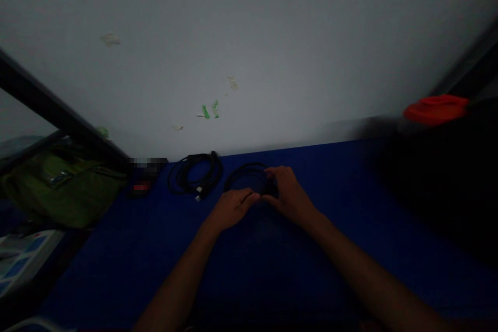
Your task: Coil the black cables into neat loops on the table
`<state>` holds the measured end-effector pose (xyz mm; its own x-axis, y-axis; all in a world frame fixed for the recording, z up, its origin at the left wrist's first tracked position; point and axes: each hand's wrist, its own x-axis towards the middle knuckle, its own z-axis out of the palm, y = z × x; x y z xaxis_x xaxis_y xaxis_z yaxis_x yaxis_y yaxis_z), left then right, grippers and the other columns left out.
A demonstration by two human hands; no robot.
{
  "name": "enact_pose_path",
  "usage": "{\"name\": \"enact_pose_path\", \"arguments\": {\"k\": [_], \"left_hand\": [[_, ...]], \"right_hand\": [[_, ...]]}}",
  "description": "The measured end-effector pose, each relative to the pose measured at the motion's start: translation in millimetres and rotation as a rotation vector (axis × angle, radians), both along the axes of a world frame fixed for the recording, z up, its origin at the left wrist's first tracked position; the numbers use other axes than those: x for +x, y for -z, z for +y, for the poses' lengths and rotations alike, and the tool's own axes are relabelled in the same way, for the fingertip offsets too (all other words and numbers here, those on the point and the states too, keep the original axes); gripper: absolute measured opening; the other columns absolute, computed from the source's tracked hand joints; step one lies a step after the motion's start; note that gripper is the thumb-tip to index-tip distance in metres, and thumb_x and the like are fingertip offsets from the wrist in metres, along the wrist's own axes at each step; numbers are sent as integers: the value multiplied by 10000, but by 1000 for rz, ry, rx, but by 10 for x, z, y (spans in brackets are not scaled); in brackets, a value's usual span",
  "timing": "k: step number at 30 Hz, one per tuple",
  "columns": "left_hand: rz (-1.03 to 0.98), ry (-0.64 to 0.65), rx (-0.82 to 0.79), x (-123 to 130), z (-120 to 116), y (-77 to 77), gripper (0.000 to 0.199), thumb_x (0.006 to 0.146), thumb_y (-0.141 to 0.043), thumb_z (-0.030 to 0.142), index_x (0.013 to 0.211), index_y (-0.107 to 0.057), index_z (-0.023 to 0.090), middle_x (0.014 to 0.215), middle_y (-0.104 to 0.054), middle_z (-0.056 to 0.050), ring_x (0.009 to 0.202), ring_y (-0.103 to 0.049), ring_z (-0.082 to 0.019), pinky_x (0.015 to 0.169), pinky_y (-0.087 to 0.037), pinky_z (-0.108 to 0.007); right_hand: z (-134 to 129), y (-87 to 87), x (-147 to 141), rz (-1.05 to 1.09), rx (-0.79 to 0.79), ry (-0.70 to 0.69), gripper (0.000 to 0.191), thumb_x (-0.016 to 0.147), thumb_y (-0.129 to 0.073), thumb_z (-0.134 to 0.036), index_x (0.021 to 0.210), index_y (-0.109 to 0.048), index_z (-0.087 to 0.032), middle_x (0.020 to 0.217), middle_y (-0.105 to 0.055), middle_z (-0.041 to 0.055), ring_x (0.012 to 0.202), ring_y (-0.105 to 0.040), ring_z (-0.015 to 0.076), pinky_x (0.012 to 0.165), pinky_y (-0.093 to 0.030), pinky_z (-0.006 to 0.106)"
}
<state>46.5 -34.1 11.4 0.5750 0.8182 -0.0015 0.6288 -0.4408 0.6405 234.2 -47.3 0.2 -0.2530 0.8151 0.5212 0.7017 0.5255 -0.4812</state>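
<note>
A black cable [246, 167] lies in a loop on the blue surface, close to the wall. My left hand [234, 206] is closed on the near left side of this loop, thumb pointing right. On the loop's right side my right hand [288, 191] curls its thumb and fingers around a dark part of the cable, which is too dim to make out. The two thumbs almost meet. Left of my hands rests a second coiled black cable [215, 172], its pale metal plug ends [198, 194] facing me.
The blue surface [268, 264] runs up to a pale wall [295, 62] with tape scraps. Small dark items [146, 179] lie at left, near a dark frame post [58, 98] and a green bag [66, 181]. A large black shape [439, 181] and an orange-red object [436, 109] stand right.
</note>
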Motion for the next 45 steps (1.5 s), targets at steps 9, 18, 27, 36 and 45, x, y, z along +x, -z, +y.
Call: {"name": "enact_pose_path", "arguments": {"k": [9, 18, 27, 36, 45], "left_hand": [[-91, -57, -50, -35, 27, 17, 378, 872, -362, 455, 673, -508, 169, 569, -470, 38, 529, -449, -100, 505, -312, -211], [-115, -120, 6, -6, 35, 84, 371, 880, -328, 437, 643, -448, 177, 561, -453, 39, 517, -431, -104, 495, -280, -224], [-342, -242, -41, 28, 26, 105, 390, 875, -340, 461, 685, -506, 162, 534, -393, 50, 484, -383, -87, 476, -286, -210], [-371, -182, -20, 149, -92, 97, 395, 871, -384, 434, 665, -570, 152, 491, -437, 43, 455, -403, -73, 464, -316, -196], [-291, -176, 72, 113, -88, 69, 341, 855, -433, 408, 687, -594, 160, 518, -532, 27, 458, -456, -82, 473, -347, -196]], "right_hand": [[4, -30, 26, -4, -468, 114, 363, 683, -675, -386, 924, -516, -165, 803, -609, 58, 678, -572, 179, 557, -397, 261], [-111, -85, 0, -267, -761, -277, 65, 691, -627, -230, 673, -640, -168, 637, -641, 19, 548, -555, 124, 454, -288, 203], [-40, 21, -43, 28, -686, -215, 65, 698, -540, -152, 687, -601, -133, 636, -602, 18, 561, -531, 106, 500, -361, 198], [37, 176, -193, 837, -914, -93, 136, 666, -551, -276, 629, -552, -145, 523, -482, -50, 331, -407, 53, 310, -339, 184], [9, 108, -159, 1069, -947, -234, 192, 630, -662, -290, 599, -554, -135, 503, -489, -52, 352, -418, 49, 329, -408, 182]]}}
